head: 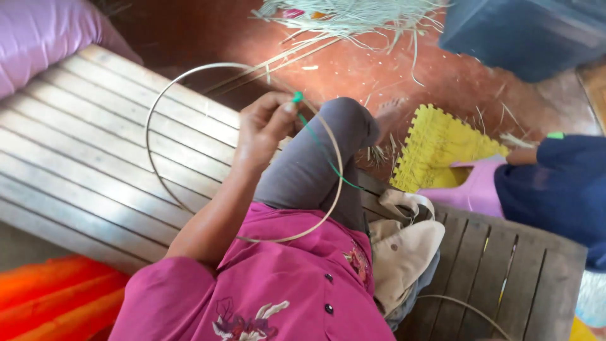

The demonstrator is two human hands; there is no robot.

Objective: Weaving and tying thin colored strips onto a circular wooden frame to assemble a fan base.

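My left hand [265,126] is raised over my bent knee in grey trousers [315,164]. Its fingers pinch a thin round cane hoop [149,120] at the hoop's upper right. The same pinch holds a green plastic strand [323,150], whose tip sticks out above my fingers. From there the strand runs down across my thigh. The hoop stands tilted over the wooden slat bench [82,151] and my lap. My right hand is out of sight.
A beige bag [404,246] lies by my hip, with another cane hoop [467,306] beyond it. On the red floor are a yellow woven mat [442,148], a pink plastic piece [470,189], pale loose strips [347,16] and a dark blue bin [524,31]. Another person in dark blue [562,189] sits at the right.
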